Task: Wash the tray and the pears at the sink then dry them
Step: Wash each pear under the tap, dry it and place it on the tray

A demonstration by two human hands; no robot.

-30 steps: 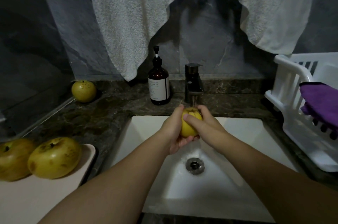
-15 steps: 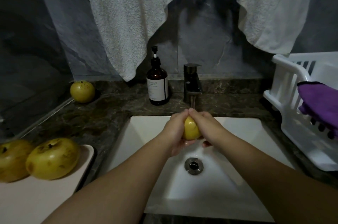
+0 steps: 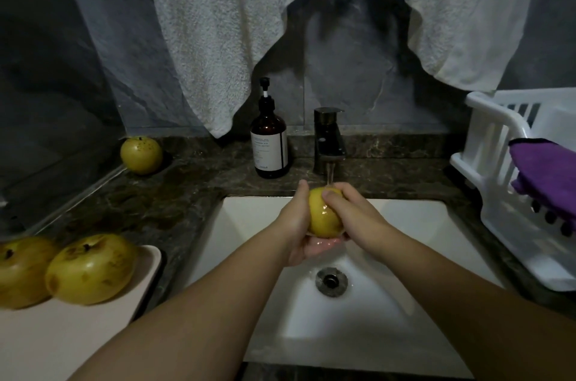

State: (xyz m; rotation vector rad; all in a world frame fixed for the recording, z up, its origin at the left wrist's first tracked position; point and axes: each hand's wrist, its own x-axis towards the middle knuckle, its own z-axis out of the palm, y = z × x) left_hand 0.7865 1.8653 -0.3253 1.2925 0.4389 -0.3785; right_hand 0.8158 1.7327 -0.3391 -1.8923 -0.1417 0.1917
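Hands first: the left hand (image 3: 297, 225) cups a wet yellow pear (image 3: 324, 214) from below and from its left side, fingers curled under the fruit, while the right hand (image 3: 349, 212) wraps over the pear's top and right side, fingers bent across the skin. Both grasp this 1 pear directly under the tap (image 3: 328, 140), where a thin stream of water lands on its top. The pear is held above the white sink (image 3: 414, 225), with the drain (image 3: 331, 281) below and toward the viewer from the tap. Just left of the tap stands a brown pump bottle (image 3: 269, 144) on the dark stone counter (image 3: 187, 193). Farther left of the tap, 1 pear (image 3: 141, 154) sits alone at the back of the counter. Well left of the tap and nearer the viewer, 2 pears (image 3: 90, 268) touch each other on a pale tray (image 3: 62, 334). Right of the tap, a white rack (image 3: 498, 193) holds a purple cloth (image 3: 548, 169). Above the tap hangs a white towel (image 3: 218, 22).
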